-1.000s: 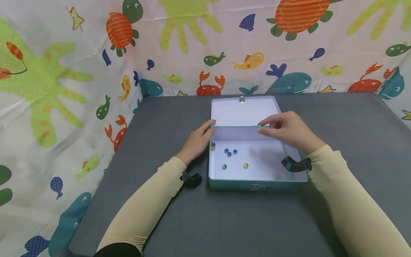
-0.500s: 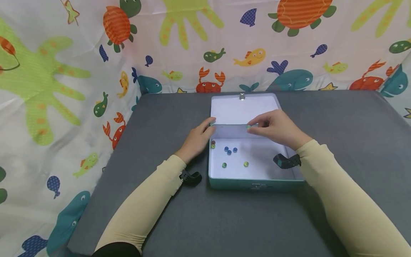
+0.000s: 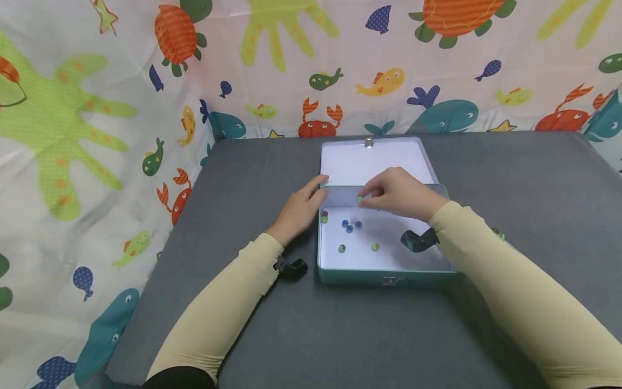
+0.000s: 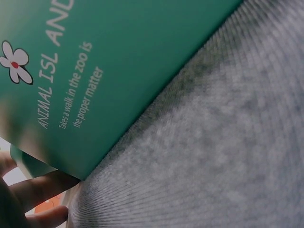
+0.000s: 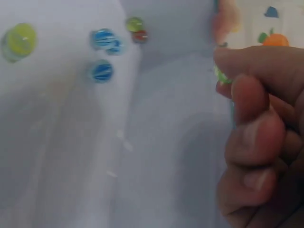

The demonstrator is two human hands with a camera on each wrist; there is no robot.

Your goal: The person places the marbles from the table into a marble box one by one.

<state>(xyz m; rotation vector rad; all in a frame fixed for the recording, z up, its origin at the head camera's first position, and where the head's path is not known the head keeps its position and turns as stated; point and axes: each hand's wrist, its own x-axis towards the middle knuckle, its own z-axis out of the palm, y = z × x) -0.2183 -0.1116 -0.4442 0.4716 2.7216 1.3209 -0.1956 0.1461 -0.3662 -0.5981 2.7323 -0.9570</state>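
Observation:
A teal tin box (image 3: 389, 278) with a white inside stands open, its lid (image 3: 369, 159) folded back. My left hand (image 3: 300, 210) grips the back left corner of the box; the left wrist view shows fingers at the printed side (image 4: 123, 71). Between thumb and forefinger, my right hand (image 3: 396, 192) pinches a green marble (image 5: 221, 74) over the back of the box. On the box floor lie three blue marbles (image 3: 349, 229), a green marble (image 3: 342, 248) and a yellow-green marble (image 3: 375, 247). A red marble (image 5: 140, 36) and another yellow-green marble (image 5: 135, 23) touch at the left wall.
The box rests on a grey cloth-covered table (image 3: 272, 335). Small green things (image 3: 499, 234) show behind the right forearm, mostly hidden. A curtain (image 3: 286, 102) printed with sea animals hangs behind and at the left.
My right hand has moved left along the back of the box and slightly lower, with the green marble still pinched. The left hand keeps its place on the corner. The head view has shifted slightly.

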